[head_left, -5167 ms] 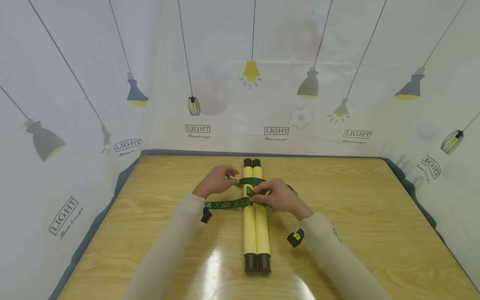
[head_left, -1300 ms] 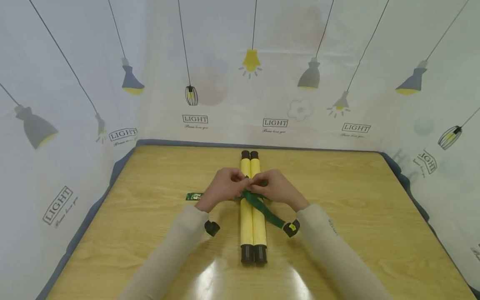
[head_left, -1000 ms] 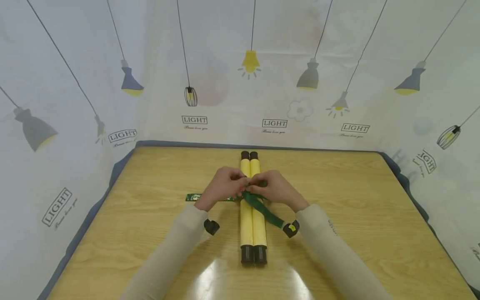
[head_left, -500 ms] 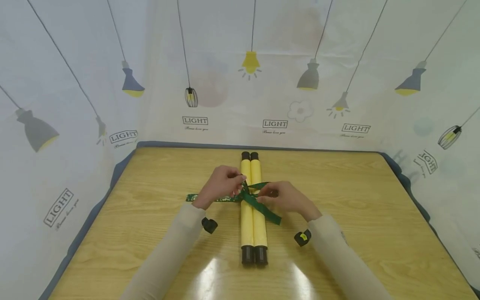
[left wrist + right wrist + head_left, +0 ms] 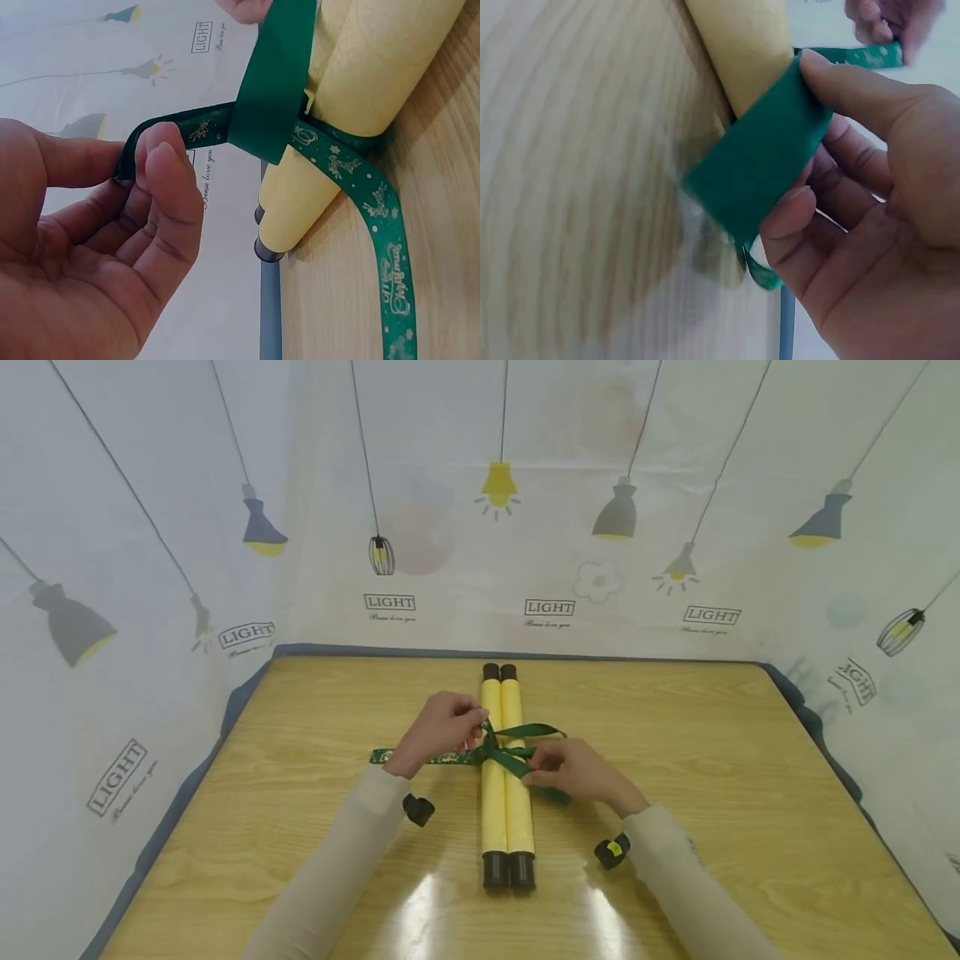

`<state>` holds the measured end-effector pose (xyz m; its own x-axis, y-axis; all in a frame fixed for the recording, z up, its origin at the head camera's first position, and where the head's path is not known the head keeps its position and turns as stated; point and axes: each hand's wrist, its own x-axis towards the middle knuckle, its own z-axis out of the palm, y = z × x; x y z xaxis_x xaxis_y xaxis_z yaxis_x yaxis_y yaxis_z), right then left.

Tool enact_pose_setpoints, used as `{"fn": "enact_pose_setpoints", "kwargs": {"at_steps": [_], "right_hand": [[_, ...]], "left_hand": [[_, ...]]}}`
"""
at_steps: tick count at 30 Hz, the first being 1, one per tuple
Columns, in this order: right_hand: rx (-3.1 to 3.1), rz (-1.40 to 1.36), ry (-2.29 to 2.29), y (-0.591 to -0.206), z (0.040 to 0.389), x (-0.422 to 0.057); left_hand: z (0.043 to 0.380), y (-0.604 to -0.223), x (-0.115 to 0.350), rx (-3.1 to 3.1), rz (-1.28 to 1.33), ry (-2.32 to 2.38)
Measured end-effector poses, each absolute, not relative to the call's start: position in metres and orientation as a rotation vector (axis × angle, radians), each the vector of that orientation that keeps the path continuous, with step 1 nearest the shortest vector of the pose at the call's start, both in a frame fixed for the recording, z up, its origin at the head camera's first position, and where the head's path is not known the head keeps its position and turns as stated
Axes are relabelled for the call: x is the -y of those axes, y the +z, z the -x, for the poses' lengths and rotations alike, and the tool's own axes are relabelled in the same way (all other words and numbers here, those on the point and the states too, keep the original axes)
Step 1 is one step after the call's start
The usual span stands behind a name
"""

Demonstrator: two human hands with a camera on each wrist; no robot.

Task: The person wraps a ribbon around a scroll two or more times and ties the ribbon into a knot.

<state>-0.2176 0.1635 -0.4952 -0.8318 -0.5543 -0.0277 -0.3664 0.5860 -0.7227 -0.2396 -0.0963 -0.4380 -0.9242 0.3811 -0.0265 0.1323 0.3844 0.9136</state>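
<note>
Two yellow tubes with black end caps lie side by side on the table, a green ribbon wrapped round their middle. The strands cross in a knot on top. My left hand pinches a folded part of the ribbon between thumb and fingers, just left of the knot; the left wrist view shows this pinch and the ribbon's printed side, with "Merry Christmas" lettering. To the right of the tubes, my right hand pinches a plain green tail between thumb and fingers.
Another ribbon strand curves out to the right beyond my right hand. The wooden table is bordered by a white curtain printed with lamps. A small black device sits at each wrist.
Since about a second ago, my right hand has drawn away from the knot, right and nearer to me, and taken hold of the tail. My left hand stays almost in place.
</note>
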Motion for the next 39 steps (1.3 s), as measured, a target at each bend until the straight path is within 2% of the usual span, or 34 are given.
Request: {"fn": "enact_pose_setpoints", "kwargs": {"at_steps": [20, 39], "right_hand": [[-2.422, 0.645, -1.157, -0.49, 0.203, -0.23], [-2.327, 0.688, -1.111, -0.5, 0.187, -0.283]], "left_hand": [[0.251, -0.45, 0.119, -2.431, -0.402, 1.543], [0.259, -0.467, 0.132, -2.44, -0.333, 1.542]]}}
